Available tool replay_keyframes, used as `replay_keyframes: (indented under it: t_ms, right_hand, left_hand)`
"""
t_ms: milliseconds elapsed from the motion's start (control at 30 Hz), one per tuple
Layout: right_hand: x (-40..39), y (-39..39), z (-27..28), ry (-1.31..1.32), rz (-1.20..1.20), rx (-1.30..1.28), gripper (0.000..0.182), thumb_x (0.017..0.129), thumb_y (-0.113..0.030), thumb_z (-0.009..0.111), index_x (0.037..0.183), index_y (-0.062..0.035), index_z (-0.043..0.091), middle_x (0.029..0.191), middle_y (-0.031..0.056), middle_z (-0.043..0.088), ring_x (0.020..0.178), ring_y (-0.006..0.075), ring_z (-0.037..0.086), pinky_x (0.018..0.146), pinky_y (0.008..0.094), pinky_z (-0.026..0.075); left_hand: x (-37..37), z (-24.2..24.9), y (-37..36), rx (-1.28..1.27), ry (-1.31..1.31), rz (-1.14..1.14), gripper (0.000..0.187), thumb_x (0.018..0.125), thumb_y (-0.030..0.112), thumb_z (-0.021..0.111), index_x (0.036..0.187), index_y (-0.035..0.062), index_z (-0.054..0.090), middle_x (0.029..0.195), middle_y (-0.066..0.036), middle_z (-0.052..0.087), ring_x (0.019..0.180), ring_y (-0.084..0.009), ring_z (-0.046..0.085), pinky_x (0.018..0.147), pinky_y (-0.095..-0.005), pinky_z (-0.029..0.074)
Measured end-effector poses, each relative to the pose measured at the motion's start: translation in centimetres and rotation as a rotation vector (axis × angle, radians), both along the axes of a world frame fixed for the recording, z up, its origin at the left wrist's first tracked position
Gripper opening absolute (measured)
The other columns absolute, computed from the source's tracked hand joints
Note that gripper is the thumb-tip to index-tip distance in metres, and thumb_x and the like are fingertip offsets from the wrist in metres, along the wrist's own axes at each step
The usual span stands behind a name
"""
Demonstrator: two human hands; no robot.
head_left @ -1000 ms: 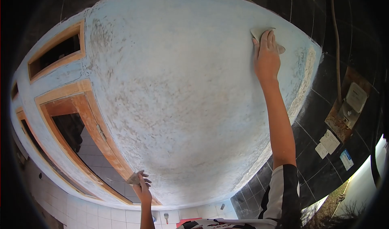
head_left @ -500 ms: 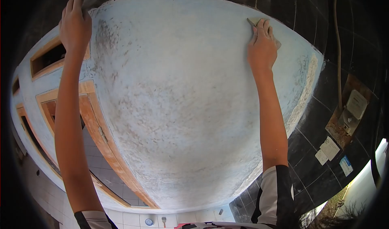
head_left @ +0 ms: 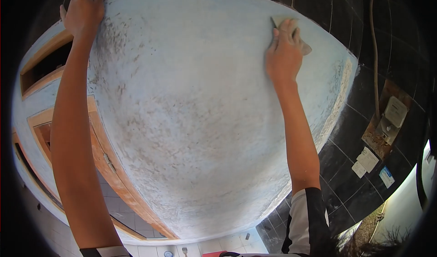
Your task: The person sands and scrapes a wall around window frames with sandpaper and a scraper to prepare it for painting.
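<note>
Against the upper right of the pale blue wall [head_left: 205, 75], my right hand [head_left: 286, 52] is closed on a greyish sheet, whose corner and edge stick out past the fingers. What the sheet is made of is hard to tell. My left hand [head_left: 85, 11] is raised at the upper left, by the wall's top edge and the dark tiles. Its fingers are bent around something grey at the frame's edge, too little of which shows to name. Dark smudges and rough patches mark the wall's left side and lower middle.
Wooden door frame [head_left: 109, 161] and a wooden-framed opening [head_left: 45, 66] lie at left. Dark tiles [head_left: 341, 166] at right carry a meter box [head_left: 393, 113], a pipe [head_left: 374, 52] and paper labels [head_left: 366, 160]. A brush [head_left: 185, 250] and round container [head_left: 169, 254] lie on the floor below.
My right hand has shifted slightly left with the sheet. My left hand is a little higher in view, and the whole view has shifted slightly.
</note>
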State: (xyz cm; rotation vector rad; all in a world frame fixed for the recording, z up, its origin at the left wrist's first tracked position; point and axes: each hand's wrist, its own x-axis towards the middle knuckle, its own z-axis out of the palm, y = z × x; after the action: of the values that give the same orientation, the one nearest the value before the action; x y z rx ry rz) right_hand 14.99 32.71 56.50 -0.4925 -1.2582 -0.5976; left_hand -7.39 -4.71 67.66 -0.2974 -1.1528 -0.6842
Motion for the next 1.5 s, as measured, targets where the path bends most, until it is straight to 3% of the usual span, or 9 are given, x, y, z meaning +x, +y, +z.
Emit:
replay_keyframes:
  t_ms: [200, 267, 467, 600, 667, 900, 1133, 1300, 1500]
  right_hand:
    - [2.6, -1.1, -1.0, -0.427, 0.344, 0.225, 0.044, 0.106, -0.021, 0.05, 0.141, 0.006, 0.054, 0.148, 0.024, 0.054, 0.135, 0.0441, 0.051, 0.108, 0.0479, 0.046]
    - [4.1, 2.6, 1.8, -0.166, 0.382, -0.149, 0.045, 0.105, -0.02, 0.051, 0.142, 0.0058, 0.054, 0.148, 0.0254, 0.053, 0.136, 0.0478, 0.049, 0.11, 0.051, 0.044]
    - [-0.3, -3.9, -1.7, -0.31, 0.171, 0.237, 0.041, 0.104, -0.017, 0.052, 0.138, 0.0056, 0.057, 0.146, 0.0248, 0.056, 0.136, 0.0443, 0.051, 0.108, 0.0487, 0.046]
    - [3.0, -0.6, 0.1, -0.389, 0.358, 0.193, 0.04, 0.103, -0.016, 0.053, 0.137, 0.0053, 0.059, 0.141, 0.0234, 0.06, 0.134, 0.0384, 0.055, 0.102, 0.0437, 0.051]
    - [3.8, 3.6, 2.9, -0.098, 0.364, -0.036, 0.039, 0.103, -0.016, 0.054, 0.135, 0.0049, 0.061, 0.138, 0.0221, 0.062, 0.132, 0.0337, 0.058, 0.097, 0.0404, 0.054]
    - [0.4, -3.9, -2.0, -0.34, 0.218, 0.308, 0.04, 0.103, -0.017, 0.055, 0.136, 0.0039, 0.061, 0.141, 0.0233, 0.059, 0.133, 0.0436, 0.054, 0.106, 0.0425, 0.049]
    - [3.2, 4.4, 2.7, 0.015, 0.409, -0.085, 0.039, 0.102, -0.018, 0.057, 0.136, 0.0019, 0.062, 0.14, 0.0222, 0.061, 0.131, 0.0465, 0.055, 0.106, 0.0441, 0.048]
    - [0.6, -2.6, -1.3, -0.329, 0.262, 0.335, 0.042, 0.102, -0.019, 0.057, 0.139, 0.0015, 0.06, 0.14, 0.0229, 0.061, 0.13, 0.0461, 0.056, 0.106, 0.0454, 0.048]
    - [4.6, 5.6, 4.1, 0.044, 0.394, -0.274, 0.042, 0.102, -0.019, 0.056, 0.139, 0.0028, 0.058, 0.145, 0.0218, 0.057, 0.132, 0.0464, 0.053, 0.105, 0.0493, 0.047]
  left_hand:
    - [-0.8, 0.1, -0.2, 0.002, 0.026, 0.017, 0.046, 0.093, 0.009, 0.063, 0.137, 0.0012, 0.057, 0.123, -0.017, 0.07, 0.117, -0.0361, 0.065, 0.123, -0.0639, 0.022]
    - [-0.7, -0.1, -0.2, 0.02, 0.074, 0.043, 0.043, 0.093, 0.01, 0.063, 0.135, 0.0012, 0.058, 0.116, -0.018, 0.072, 0.113, -0.0372, 0.067, 0.123, -0.0652, 0.021]
    - [-0.8, 0.1, -0.1, 0.056, 0.067, 0.021, 0.04, 0.093, 0.011, 0.064, 0.131, 0.0016, 0.059, 0.112, -0.018, 0.073, 0.112, -0.0366, 0.067, 0.123, -0.0664, 0.019]
    - [-1.3, 0.1, -0.1, 0.052, 0.104, 0.051, 0.038, 0.094, 0.013, 0.064, 0.13, 0.0026, 0.06, 0.111, -0.016, 0.073, 0.112, -0.0352, 0.068, 0.123, -0.066, 0.018]
    - [-1.3, 0.1, -0.2, 0.056, 0.11, 0.061, 0.038, 0.095, 0.014, 0.063, 0.131, 0.0034, 0.059, 0.112, -0.015, 0.073, 0.112, -0.034, 0.068, 0.123, -0.0661, 0.018]
    - [-1.1, 0.2, -0.1, 0.073, 0.094, 0.051, 0.035, 0.097, 0.015, 0.061, 0.131, 0.0037, 0.059, 0.111, -0.014, 0.074, 0.111, -0.034, 0.068, 0.123, -0.0672, 0.018]
    - [-1.4, 0.4, -0.2, 0.083, 0.1, 0.048, 0.035, 0.096, 0.014, 0.061, 0.129, 0.0032, 0.06, 0.108, -0.015, 0.074, 0.108, -0.0346, 0.069, 0.122, -0.0671, 0.018]
    - [-1.0, 0.0, -0.1, 0.078, 0.105, 0.055, 0.037, 0.094, 0.014, 0.063, 0.13, 0.0034, 0.06, 0.109, -0.016, 0.074, 0.108, -0.0348, 0.069, 0.122, -0.0669, 0.019]
    - [-1.5, 0.4, 0.0, 0.09, 0.109, 0.076, 0.039, 0.093, 0.015, 0.064, 0.131, 0.0046, 0.06, 0.112, -0.015, 0.074, 0.11, -0.0333, 0.069, 0.122, -0.066, 0.019]
